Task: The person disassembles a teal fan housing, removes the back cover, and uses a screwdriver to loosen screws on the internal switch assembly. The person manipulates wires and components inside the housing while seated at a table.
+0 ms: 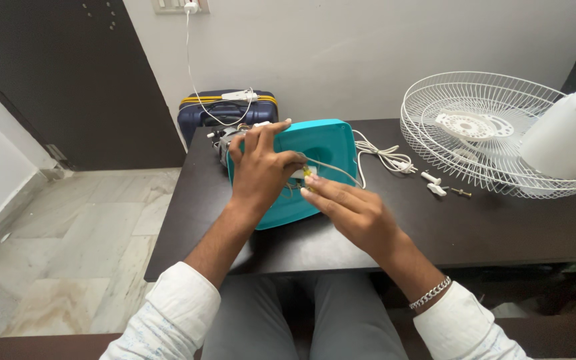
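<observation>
Your left hand (260, 170) clamps the teal fan housing (325, 143); your right hand (348, 207) pinches thin wires (331, 168) just beside it. Tugging could snap them.

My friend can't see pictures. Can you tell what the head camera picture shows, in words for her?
Two hands work on a teal fan housing on a dark table: the left hand grips it, and the right hand pinches small wires at its middle. A white fan grille, a white cover, a coiled cord and some screws lie to the right.
</observation>
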